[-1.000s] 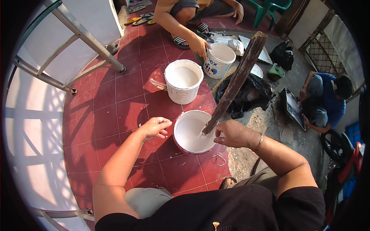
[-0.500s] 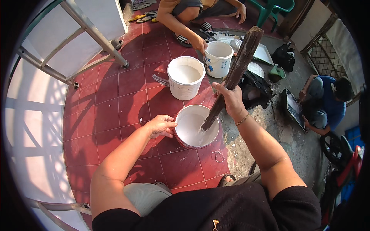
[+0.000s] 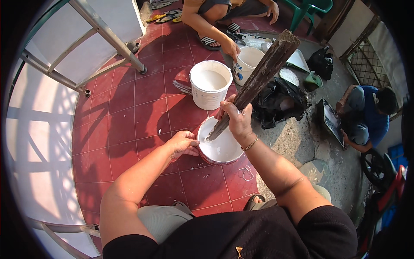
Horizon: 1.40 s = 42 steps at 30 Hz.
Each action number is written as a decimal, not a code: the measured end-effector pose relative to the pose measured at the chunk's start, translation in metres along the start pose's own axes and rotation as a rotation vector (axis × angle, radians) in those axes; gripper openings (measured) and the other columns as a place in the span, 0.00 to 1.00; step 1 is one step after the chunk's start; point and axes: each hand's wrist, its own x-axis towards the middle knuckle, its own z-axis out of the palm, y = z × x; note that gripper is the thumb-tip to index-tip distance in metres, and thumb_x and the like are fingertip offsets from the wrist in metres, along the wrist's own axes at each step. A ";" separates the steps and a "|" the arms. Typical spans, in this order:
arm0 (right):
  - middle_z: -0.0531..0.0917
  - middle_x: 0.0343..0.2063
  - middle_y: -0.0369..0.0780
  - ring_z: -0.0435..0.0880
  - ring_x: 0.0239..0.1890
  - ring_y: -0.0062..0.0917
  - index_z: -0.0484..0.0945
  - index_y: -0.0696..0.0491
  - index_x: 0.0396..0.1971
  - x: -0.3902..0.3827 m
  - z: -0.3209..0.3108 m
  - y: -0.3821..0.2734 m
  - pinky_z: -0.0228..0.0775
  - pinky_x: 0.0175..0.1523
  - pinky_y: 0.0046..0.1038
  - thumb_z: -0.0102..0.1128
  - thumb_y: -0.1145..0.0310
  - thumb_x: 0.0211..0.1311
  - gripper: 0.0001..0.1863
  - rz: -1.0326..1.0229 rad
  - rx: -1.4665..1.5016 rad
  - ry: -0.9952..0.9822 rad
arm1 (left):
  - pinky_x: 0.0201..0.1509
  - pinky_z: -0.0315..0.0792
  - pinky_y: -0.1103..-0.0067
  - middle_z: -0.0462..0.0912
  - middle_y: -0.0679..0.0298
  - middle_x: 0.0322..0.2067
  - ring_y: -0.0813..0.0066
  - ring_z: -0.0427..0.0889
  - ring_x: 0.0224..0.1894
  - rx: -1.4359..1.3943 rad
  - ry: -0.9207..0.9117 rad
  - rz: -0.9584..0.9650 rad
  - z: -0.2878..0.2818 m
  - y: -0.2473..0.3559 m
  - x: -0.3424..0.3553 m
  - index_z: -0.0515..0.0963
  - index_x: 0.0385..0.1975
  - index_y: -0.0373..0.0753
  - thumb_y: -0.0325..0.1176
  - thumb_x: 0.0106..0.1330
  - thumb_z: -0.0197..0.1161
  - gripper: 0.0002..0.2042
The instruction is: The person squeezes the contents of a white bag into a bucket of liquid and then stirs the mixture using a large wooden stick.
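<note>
On the red tiles before me stands a bucket (image 3: 219, 162) of white liquid (image 3: 222, 149) that looks like paint. My left hand (image 3: 184, 145) pinches its left rim between thumb and fingers. A long dark wooden stick (image 3: 264, 74) slants down into it, with my right hand (image 3: 239, 121) wrapped round its lower part. The stick's pale, wetted end dips into the liquid near the left inner wall. Just beyond, a white bucket (image 3: 209, 97) also holds white liquid. Another white bucket (image 3: 242, 76) stands behind the stick, partly covered by it; a co-worker's hand (image 3: 230, 48) grips its rim.
Black plastic bags (image 3: 282, 103) lie on rough concrete to the right, near a green container (image 3: 313, 80). Another person (image 3: 366, 112) crouches far right holding a dark panel (image 3: 331, 121). A metal frame (image 3: 110, 39) stands left; a brush (image 3: 183, 87) lies beside the middle bucket.
My right hand has swung the stick's lower end leftward through the white liquid, and the hand itself has moved left and down. My left hand stays on the rim.
</note>
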 end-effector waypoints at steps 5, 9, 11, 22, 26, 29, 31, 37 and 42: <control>0.73 0.11 0.39 0.75 0.13 0.23 0.69 0.59 0.19 -0.007 -0.019 -0.023 0.66 0.20 0.24 0.55 0.74 0.53 0.08 0.109 -0.231 -0.212 | 0.46 0.79 0.60 0.75 0.56 0.39 0.63 0.81 0.36 -0.009 -0.013 0.001 -0.003 -0.005 0.000 0.69 0.43 0.32 0.25 0.61 0.62 0.14; 0.74 0.13 0.38 0.74 0.13 0.22 0.71 0.60 0.21 0.014 -0.039 -0.012 0.65 0.19 0.23 0.58 0.75 0.53 0.07 -0.035 -0.338 -0.116 | 0.46 0.79 0.59 0.75 0.55 0.40 0.62 0.80 0.38 -0.020 -0.020 0.003 -0.002 -0.003 0.003 0.69 0.43 0.32 0.25 0.61 0.62 0.14; 0.75 0.15 0.37 0.74 0.14 0.22 0.71 0.60 0.22 0.018 -0.029 -0.004 0.65 0.19 0.23 0.59 0.75 0.53 0.07 -0.089 -0.263 -0.057 | 0.46 0.78 0.58 0.75 0.55 0.40 0.62 0.80 0.38 -0.008 -0.014 -0.005 -0.002 -0.001 0.005 0.69 0.43 0.32 0.25 0.60 0.62 0.13; 0.74 0.11 0.38 0.74 0.13 0.20 0.74 0.61 0.16 0.002 -0.013 -0.021 0.64 0.19 0.22 0.58 0.73 0.53 0.10 0.095 -0.333 -0.214 | 0.47 0.78 0.58 0.75 0.56 0.38 0.63 0.80 0.38 -0.070 -0.048 0.007 -0.006 -0.006 0.004 0.68 0.44 0.33 0.25 0.60 0.63 0.14; 0.74 0.11 0.35 0.72 0.13 0.17 0.75 0.59 0.16 0.022 -0.011 -0.012 0.64 0.20 0.22 0.60 0.73 0.53 0.10 -0.059 -0.322 -0.045 | 0.47 0.78 0.58 0.75 0.57 0.37 0.63 0.80 0.37 -0.029 -0.044 -0.018 -0.004 0.002 0.004 0.68 0.43 0.34 0.25 0.59 0.63 0.14; 0.78 0.19 0.34 0.73 0.21 0.14 0.77 0.59 0.23 0.016 0.008 -0.005 0.65 0.26 0.21 0.63 0.70 0.53 0.08 -0.061 -0.226 -0.109 | 0.47 0.78 0.57 0.75 0.58 0.37 0.63 0.80 0.36 -0.033 -0.044 -0.015 -0.005 0.001 0.005 0.68 0.42 0.34 0.25 0.59 0.63 0.14; 0.79 0.21 0.33 0.74 0.24 0.12 0.79 0.60 0.28 0.003 0.012 -0.012 0.66 0.28 0.21 0.64 0.70 0.53 0.09 0.008 -0.272 -0.229 | 0.47 0.78 0.57 0.75 0.58 0.37 0.64 0.80 0.36 -0.049 -0.047 -0.002 -0.007 -0.003 0.006 0.68 0.42 0.35 0.25 0.59 0.64 0.14; 0.77 0.15 0.34 0.73 0.16 0.13 0.77 0.58 0.24 0.002 -0.006 -0.026 0.65 0.21 0.20 0.64 0.68 0.52 0.09 0.110 -0.395 -0.246 | 0.47 0.78 0.57 0.74 0.57 0.40 0.64 0.79 0.36 -0.072 -0.038 -0.005 -0.006 -0.005 0.004 0.68 0.42 0.35 0.24 0.59 0.63 0.13; 0.76 0.13 0.34 0.74 0.16 0.16 0.76 0.59 0.17 0.017 -0.001 -0.008 0.65 0.21 0.21 0.63 0.69 0.54 0.11 -0.158 -0.285 -0.012 | 0.48 0.77 0.57 0.74 0.56 0.40 0.62 0.79 0.40 -0.032 -0.030 -0.022 -0.004 0.000 0.007 0.68 0.42 0.35 0.24 0.60 0.62 0.13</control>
